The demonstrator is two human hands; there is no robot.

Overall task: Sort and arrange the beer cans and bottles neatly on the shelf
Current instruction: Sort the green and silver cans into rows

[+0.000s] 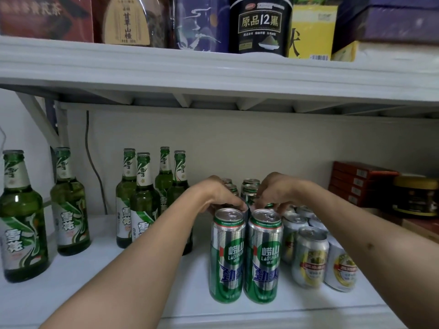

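Two front cans (245, 255) stand below your grips; left (219, 194) and right (276, 194) grasp the cans behind, aligning rows.

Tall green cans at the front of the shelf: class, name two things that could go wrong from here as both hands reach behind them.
1. The left hand and right hand reach over the two front tall green cans; a wrist could tip them off the shelf edge.
2. The short silver cans stand crowded beside the right forearm, which might knock them over.
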